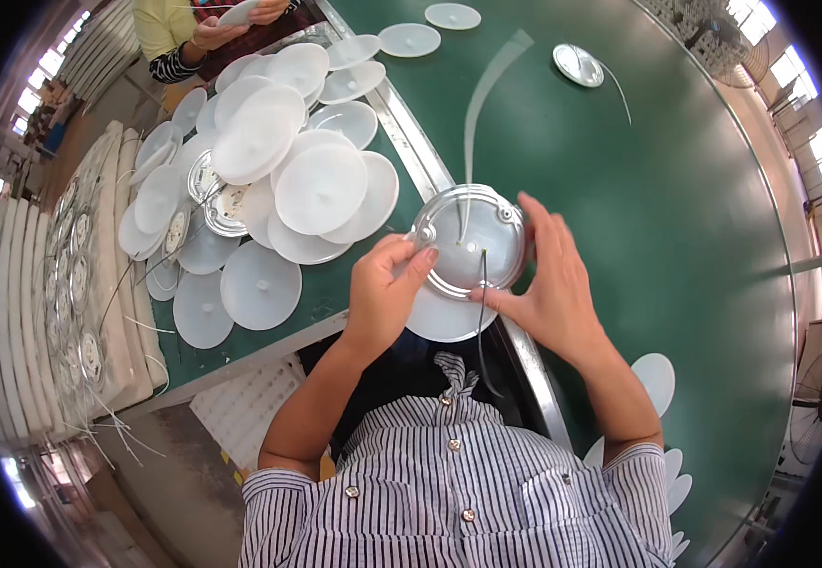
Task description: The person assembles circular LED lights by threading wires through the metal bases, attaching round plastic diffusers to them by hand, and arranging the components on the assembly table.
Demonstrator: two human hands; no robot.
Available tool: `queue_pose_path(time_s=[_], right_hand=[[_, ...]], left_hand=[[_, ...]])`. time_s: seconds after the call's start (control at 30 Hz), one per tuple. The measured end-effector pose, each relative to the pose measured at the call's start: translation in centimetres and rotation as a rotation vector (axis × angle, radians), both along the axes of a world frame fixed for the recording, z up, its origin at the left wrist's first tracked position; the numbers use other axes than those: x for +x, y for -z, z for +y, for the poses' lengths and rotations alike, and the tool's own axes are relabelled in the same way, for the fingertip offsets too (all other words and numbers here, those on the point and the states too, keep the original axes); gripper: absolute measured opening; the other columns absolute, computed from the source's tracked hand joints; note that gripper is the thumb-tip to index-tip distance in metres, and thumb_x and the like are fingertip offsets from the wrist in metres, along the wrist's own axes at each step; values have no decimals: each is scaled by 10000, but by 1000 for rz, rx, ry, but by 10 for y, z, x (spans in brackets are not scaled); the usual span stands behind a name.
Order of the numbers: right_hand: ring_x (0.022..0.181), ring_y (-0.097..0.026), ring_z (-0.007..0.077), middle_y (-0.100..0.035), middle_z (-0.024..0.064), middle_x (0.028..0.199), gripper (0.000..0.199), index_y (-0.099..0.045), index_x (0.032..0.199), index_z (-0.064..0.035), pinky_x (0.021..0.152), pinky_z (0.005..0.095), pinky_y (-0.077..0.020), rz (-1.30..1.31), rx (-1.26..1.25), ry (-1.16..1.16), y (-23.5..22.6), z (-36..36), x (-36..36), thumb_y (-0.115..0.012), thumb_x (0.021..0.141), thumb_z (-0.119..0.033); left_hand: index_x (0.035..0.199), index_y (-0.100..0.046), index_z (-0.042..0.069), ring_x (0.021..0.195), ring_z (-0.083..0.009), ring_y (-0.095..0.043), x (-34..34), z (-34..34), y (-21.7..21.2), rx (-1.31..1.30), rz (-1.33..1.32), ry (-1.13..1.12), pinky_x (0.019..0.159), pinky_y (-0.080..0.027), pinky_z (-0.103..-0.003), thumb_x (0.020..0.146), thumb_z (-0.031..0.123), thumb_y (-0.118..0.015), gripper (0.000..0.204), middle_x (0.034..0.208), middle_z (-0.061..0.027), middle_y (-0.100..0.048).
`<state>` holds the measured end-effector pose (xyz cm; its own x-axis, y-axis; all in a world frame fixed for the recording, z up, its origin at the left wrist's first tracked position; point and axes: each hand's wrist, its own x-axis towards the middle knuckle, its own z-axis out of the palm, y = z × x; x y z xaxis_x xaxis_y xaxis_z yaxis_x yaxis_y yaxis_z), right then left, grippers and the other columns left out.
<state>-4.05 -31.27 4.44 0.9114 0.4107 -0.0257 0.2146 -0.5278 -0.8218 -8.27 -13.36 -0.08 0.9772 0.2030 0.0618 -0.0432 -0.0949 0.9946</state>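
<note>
Between my two hands is a round silver metal lamp base (454, 256) with raised rims and small fittings near its edge. A dark wire (484, 303) and a pale translucent strip (477, 104) come out from its middle. My left hand (387, 289) pinches its left edge between thumb and fingers. My right hand (558, 293) curves round the right edge, its thumb at the lower rim and its fingers partly behind. Just below the base, a frosted white disc (444, 320) shows, partly covered by it; whether the two are joined I cannot tell.
Left of me, frosted discs (261, 284) lie heaped on a green table, with open lamp bases (224, 199) among them. A finished-looking round lamp (578, 65) lies on the green belt (676, 237). Padded trays (98, 303) stand far left. Another person's hands (226, 28) work at the top.
</note>
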Motion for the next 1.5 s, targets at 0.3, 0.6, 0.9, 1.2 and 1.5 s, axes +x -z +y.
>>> queue_pose_path(time_s=[0.3,0.6,0.9,1.2,1.5], right_hand=[[1065,-345,308,-401,133,1200,588,-552,1101,-109,859,378,-333,-577,-100,-303,25,-1,21,-755,562,-229],[596,-550,198,-539,77,691,97,-605,825,-12,549,283,-443,-402,181,-220,48,4,29,-605,728,-13],[619,-529,68,-583,46,719,73,-595,823,25,566,200,-454,455,774,113,36,-16,37,-567,777,-23],[605,-533,133,-548,65,724,88,-582,754,-30,543,245,-433,-349,215,-214,46,-1,21,-645,695,-13],[600,-537,112,-559,61,718,92,-578,810,-20,502,248,-461,-163,311,-277,32,0,17,-627,734,-38]], left_hand=[[825,-591,-58,716,-100,-497,3,5,-4,180,134,266,647,-399,-243,792,97,-568,161,796,-53,-547],[843,-577,-27,712,-61,-470,2,8,2,52,186,240,634,-399,-213,830,135,-553,165,807,-16,-532],[1120,-453,-54,875,-119,-540,2,-7,16,-284,-1,-50,794,-420,-234,820,-23,-444,303,1018,-115,-542],[1173,-394,-50,997,-174,-519,9,-18,15,-1009,129,197,855,-416,-298,825,45,-382,360,1103,-138,-506],[1256,-337,54,1090,-237,-463,1,-28,6,-1286,214,440,870,-413,-420,850,427,-350,551,1205,-108,-445]])
